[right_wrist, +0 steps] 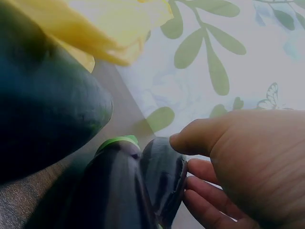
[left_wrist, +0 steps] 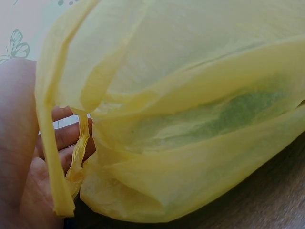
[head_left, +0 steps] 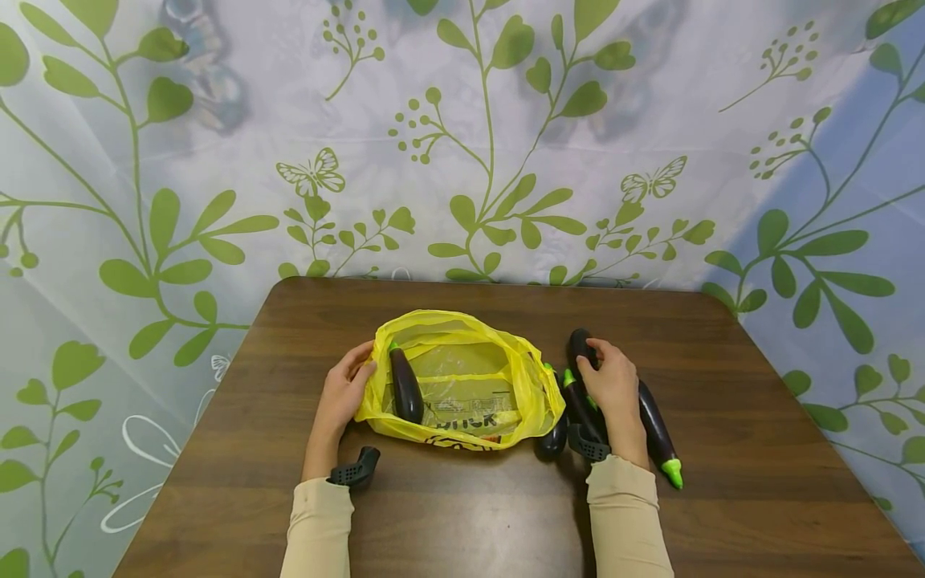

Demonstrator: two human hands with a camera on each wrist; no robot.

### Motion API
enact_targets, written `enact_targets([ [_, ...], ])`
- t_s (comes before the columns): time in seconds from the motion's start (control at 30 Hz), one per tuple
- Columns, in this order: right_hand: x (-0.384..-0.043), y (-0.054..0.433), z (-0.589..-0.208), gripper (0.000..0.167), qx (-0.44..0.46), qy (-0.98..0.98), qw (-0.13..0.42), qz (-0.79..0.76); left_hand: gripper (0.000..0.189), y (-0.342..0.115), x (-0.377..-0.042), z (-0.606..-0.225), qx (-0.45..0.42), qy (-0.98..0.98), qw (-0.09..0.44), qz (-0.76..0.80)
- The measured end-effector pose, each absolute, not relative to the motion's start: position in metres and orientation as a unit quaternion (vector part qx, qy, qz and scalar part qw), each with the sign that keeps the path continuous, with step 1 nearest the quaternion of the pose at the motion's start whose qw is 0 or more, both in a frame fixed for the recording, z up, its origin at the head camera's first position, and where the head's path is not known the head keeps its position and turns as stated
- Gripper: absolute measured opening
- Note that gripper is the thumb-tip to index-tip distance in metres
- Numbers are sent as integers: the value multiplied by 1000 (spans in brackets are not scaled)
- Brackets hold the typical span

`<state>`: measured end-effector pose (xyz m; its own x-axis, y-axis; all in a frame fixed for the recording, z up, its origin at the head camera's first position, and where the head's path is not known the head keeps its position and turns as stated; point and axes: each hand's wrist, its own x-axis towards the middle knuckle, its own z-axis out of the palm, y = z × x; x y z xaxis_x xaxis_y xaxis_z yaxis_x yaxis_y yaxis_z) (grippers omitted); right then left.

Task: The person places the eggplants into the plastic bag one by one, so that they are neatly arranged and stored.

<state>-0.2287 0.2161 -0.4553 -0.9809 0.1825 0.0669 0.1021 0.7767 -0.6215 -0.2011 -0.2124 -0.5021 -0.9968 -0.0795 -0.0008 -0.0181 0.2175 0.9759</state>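
An open yellow plastic bag (head_left: 536, 401) stands mid-table, with one dark purple eggplant (head_left: 407, 389) inside against its left wall. My left hand (head_left: 343, 391) holds the bag's left rim; in the left wrist view its fingers (left_wrist: 66, 136) show behind a bag handle (left_wrist: 57, 167). To the right of the bag, my right hand (head_left: 614, 385) pinches the far end of an eggplant (right_wrist: 163, 167) between thumb and fingertips. Beneath and beside that hand lie more eggplants with bright green caps: one by the bag (head_left: 552, 443), another under the wrist (head_left: 576, 395), and a third to the right (head_left: 656, 425).
The brown wooden table (head_left: 477, 514) reaches back to a hanging cloth (head_left: 405, 185) printed with green leaves and butterflies. A dark strap mount sits on the left wrist (head_left: 356, 470) and another on the right wrist (head_left: 588, 445).
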Motion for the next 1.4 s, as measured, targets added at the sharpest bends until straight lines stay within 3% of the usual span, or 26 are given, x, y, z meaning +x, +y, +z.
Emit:
enact_targets([
  [0.93, -230, 220, -461, 56, -91, -946, 24, 309, 44, -212, -201, -503, 37, -779, 25, -626],
  [1.4, -230, 222, -462, 54, -93, -943, 44, 318, 44, -211, -201, -502, 38, -788, 27, -614],
])
